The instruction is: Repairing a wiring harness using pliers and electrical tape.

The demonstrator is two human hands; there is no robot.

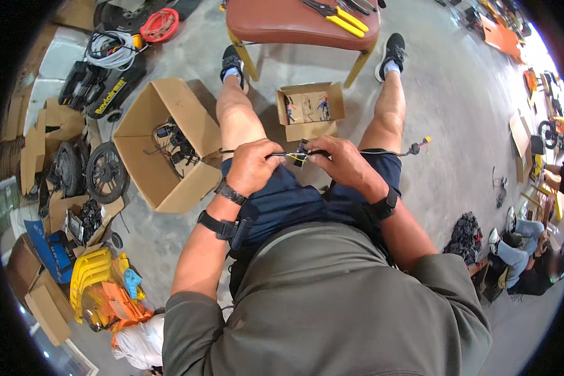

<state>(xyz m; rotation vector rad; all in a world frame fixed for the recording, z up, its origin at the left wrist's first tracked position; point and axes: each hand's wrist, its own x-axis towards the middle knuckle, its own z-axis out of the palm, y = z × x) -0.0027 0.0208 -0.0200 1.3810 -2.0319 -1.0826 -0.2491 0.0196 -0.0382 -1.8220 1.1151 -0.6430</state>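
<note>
My left hand (255, 164) is closed, its thumb and fingers pinching one side of a black cable. Opposite it, my right hand (343, 164) grips the same cable above my lap. Between them, thin yellow and pale wires (294, 156) lie exposed. By the right fingertips is a small black piece (302, 148) whose kind I cannot make out. Past my right hand, the cable (382, 152) runs across my thigh to a dark connector (414, 148) and a yellow plug (427, 140). A short cable end also sticks out left of my left hand.
Ahead, a brown padded chair (294, 22) carries yellow-handled pliers (346, 24). A small open carton (311, 131) with wire bits sits between my feet. To the left stands a larger carton (131, 147) of black wiring. Wheels (106, 172) line the left; another person (532, 263) sits far right.
</note>
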